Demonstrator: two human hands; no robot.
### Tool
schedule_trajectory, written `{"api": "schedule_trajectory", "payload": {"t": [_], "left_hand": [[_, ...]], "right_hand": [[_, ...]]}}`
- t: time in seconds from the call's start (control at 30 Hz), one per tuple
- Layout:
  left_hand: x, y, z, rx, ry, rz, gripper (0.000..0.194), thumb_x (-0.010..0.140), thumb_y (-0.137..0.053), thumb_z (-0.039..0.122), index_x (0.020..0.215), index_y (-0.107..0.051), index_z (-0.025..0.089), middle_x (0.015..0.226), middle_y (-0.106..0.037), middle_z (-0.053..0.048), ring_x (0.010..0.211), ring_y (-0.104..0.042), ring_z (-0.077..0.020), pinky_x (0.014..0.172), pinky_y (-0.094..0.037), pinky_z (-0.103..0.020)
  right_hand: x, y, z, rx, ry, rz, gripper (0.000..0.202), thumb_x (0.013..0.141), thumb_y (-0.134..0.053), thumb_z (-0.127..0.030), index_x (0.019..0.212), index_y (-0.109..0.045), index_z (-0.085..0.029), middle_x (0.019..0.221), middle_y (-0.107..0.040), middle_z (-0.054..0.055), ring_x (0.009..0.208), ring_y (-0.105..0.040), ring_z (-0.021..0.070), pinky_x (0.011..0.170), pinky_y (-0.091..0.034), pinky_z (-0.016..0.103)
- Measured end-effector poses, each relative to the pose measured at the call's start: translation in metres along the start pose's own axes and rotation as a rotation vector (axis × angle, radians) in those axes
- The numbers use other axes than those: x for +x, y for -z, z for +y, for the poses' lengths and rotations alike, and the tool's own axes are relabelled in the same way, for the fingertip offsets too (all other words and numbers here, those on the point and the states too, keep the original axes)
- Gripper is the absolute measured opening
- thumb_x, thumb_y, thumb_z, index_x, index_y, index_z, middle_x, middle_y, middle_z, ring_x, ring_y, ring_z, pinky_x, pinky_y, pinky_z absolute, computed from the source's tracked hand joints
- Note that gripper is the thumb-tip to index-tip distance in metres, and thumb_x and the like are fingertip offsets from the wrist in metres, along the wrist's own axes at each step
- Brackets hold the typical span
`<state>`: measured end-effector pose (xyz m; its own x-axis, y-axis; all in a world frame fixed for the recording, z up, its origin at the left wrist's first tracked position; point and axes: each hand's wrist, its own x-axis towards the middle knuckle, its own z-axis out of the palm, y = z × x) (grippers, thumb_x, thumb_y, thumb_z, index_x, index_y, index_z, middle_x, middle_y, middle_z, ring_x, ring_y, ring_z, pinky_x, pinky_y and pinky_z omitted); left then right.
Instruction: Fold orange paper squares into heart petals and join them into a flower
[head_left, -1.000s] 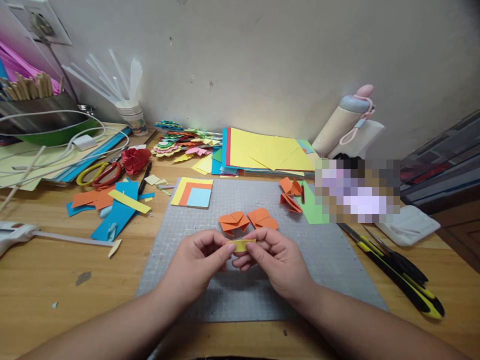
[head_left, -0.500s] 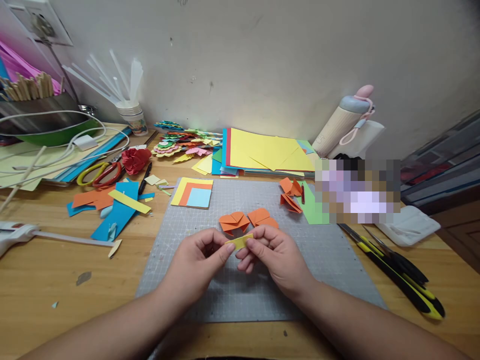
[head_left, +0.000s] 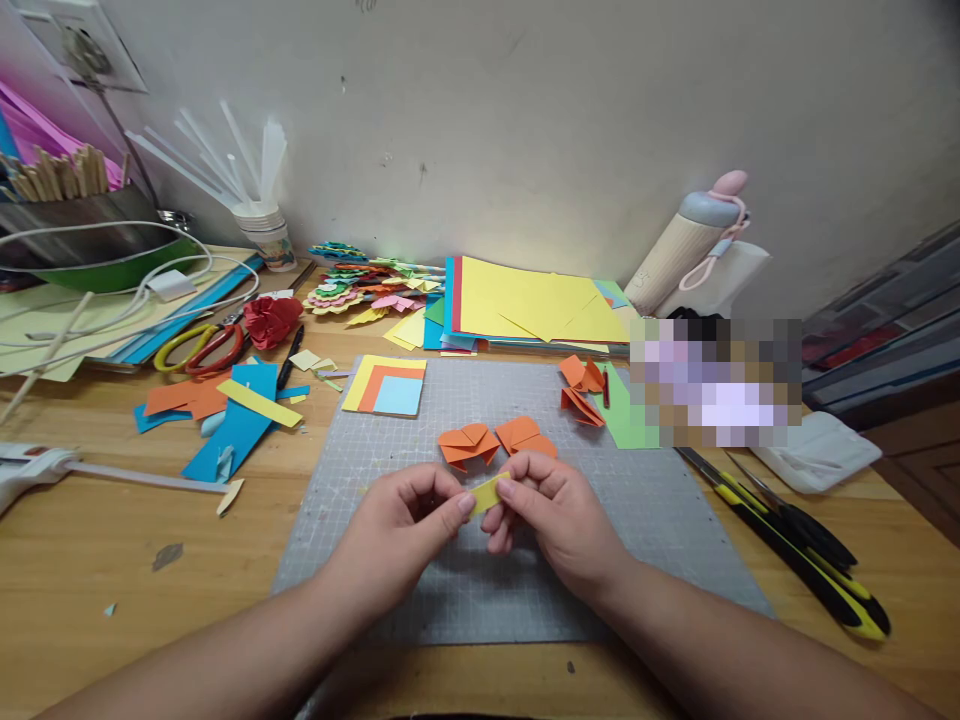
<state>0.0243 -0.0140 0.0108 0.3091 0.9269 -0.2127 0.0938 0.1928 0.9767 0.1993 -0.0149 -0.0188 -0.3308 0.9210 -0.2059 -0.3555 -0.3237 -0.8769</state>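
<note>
A small piece of yellow paper [head_left: 489, 494] is pinched between both hands above the grey cutting mat [head_left: 600, 560]. My left hand [head_left: 409, 525] grips its left end between thumb and forefinger. At its right end, my right hand [head_left: 559, 520] holds it the same way, the other fingers curled beneath. Just beyond the fingertips lie two folded orange paper pieces, one on the left [head_left: 468, 446] and one on the right [head_left: 525, 437]. More folded orange pieces [head_left: 581, 405] rest farther back on the mat. Stacked squares of coloured paper [head_left: 397, 394] sit at its back left.
Paper strips [head_left: 244, 420], scissors [head_left: 199, 348] and a glue gun [head_left: 34, 468] lie on the left. A yellow-black utility knife [head_left: 806, 560] and dark scissors [head_left: 814, 530] are at the right. Yellow paper sheets [head_left: 532, 295] and a bottle [head_left: 686, 245] stand near the wall.
Both hands have shifted slightly to the right with the yellow paper, and a little more of the paper shows between the fingers. Everything else on the table stays put.
</note>
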Motion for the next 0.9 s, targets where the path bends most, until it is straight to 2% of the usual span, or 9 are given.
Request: {"api": "schedule_trajectory", "payload": {"t": [0.1, 0.17, 0.23, 0.37, 0.47, 0.63, 0.73, 0.8, 0.9], "left_hand": [[-0.002, -0.001, -0.001, -0.072, -0.042, -0.034, 0.015, 0.081, -0.057, 0.033, 0.082, -0.06, 0.018, 0.068, -0.057, 0.001, 0.062, -0.052, -0.0134, 0.06, -0.042, -0.027], [-0.002, 0.0, -0.002, -0.016, -0.105, -0.04, 0.01, 0.083, -0.058, 0.028, 0.088, -0.06, 0.019, 0.075, -0.06, -0.001, 0.067, -0.055, -0.0146, 0.064, -0.045, -0.029], [-0.003, 0.001, -0.003, 0.153, -0.23, -0.074, 0.004, 0.084, -0.058, 0.023, 0.083, -0.06, 0.019, 0.076, -0.06, -0.002, 0.073, -0.056, -0.0157, 0.068, -0.046, -0.029], [-0.005, 0.006, -0.004, 0.454, -0.594, -0.159, 0.013, 0.089, -0.051, 0.011, 0.088, -0.06, 0.019, 0.086, -0.062, -0.005, 0.081, -0.058, -0.0155, 0.073, -0.047, -0.028], [-0.006, 0.009, -0.004, 0.563, -0.716, -0.175, 0.018, 0.09, -0.047, 0.007, 0.093, -0.059, 0.02, 0.092, -0.063, -0.006, 0.082, -0.059, -0.0143, 0.073, -0.048, -0.025], [-0.007, 0.009, -0.006, 0.697, -0.689, -0.085, 0.016, 0.091, -0.045, 0.01, 0.088, -0.058, 0.02, 0.086, -0.064, -0.005, 0.078, -0.059, -0.0154, 0.07, -0.047, -0.027], [-0.006, 0.008, -0.006, 0.666, -0.62, -0.055, 0.015, 0.091, -0.046, 0.013, 0.085, -0.058, 0.02, 0.084, -0.065, -0.005, 0.078, -0.06, -0.0165, 0.07, -0.046, -0.028], [-0.004, 0.007, -0.005, 0.557, -0.514, -0.056, 0.012, 0.089, -0.052, 0.017, 0.08, -0.06, 0.019, 0.078, -0.064, -0.004, 0.074, -0.059, -0.0166, 0.068, -0.045, -0.029], [-0.001, 0.004, -0.002, 0.297, -0.282, -0.062, 0.012, 0.083, -0.06, 0.024, 0.072, -0.061, 0.019, 0.073, -0.064, -0.003, 0.072, -0.058, -0.017, 0.069, -0.044, -0.031]], "right_hand": [[0.001, 0.002, 0.0, 0.104, -0.125, -0.095, 0.024, 0.079, -0.068, -0.033, 0.074, -0.051, -0.016, 0.052, -0.068, -0.001, 0.034, -0.057, 0.0074, 0.034, -0.039, 0.012], [0.002, 0.004, 0.001, 0.129, -0.193, -0.152, 0.024, 0.077, -0.068, -0.032, 0.073, -0.052, -0.016, 0.048, -0.066, -0.001, 0.029, -0.052, 0.0066, 0.03, -0.033, 0.011], [0.002, 0.004, 0.002, 0.137, -0.236, -0.189, 0.024, 0.076, -0.069, -0.033, 0.073, -0.052, -0.016, 0.046, -0.065, -0.001, 0.027, -0.05, 0.0065, 0.028, -0.03, 0.011], [0.002, 0.004, 0.003, 0.152, -0.272, -0.222, 0.024, 0.075, -0.069, -0.033, 0.073, -0.052, -0.016, 0.046, -0.065, -0.001, 0.026, -0.049, 0.0067, 0.027, -0.03, 0.011], [0.001, 0.003, 0.004, 0.159, -0.273, -0.228, 0.023, 0.076, -0.069, -0.031, 0.073, -0.053, -0.016, 0.045, -0.064, 0.0, 0.026, -0.048, 0.0064, 0.028, -0.03, 0.011], [0.003, 0.001, 0.003, 0.173, -0.228, -0.165, 0.025, 0.078, -0.068, -0.035, 0.076, -0.051, -0.017, 0.051, -0.065, -0.003, 0.032, -0.055, 0.0071, 0.03, -0.035, 0.011], [0.004, 0.0, 0.003, 0.155, -0.175, -0.124, 0.026, 0.078, -0.07, -0.035, 0.075, -0.053, -0.016, 0.051, -0.063, -0.004, 0.035, -0.057, 0.0066, 0.033, -0.039, 0.011], [0.004, 0.0, 0.003, 0.135, -0.133, -0.1, 0.026, 0.078, -0.071, -0.035, 0.075, -0.053, -0.016, 0.051, -0.063, -0.004, 0.036, -0.057, 0.0067, 0.034, -0.04, 0.011], [0.003, 0.0, 0.003, 0.109, -0.079, -0.068, 0.026, 0.077, -0.073, -0.035, 0.076, -0.054, -0.016, 0.054, -0.066, -0.003, 0.038, -0.06, 0.0076, 0.036, -0.042, 0.013]]}}
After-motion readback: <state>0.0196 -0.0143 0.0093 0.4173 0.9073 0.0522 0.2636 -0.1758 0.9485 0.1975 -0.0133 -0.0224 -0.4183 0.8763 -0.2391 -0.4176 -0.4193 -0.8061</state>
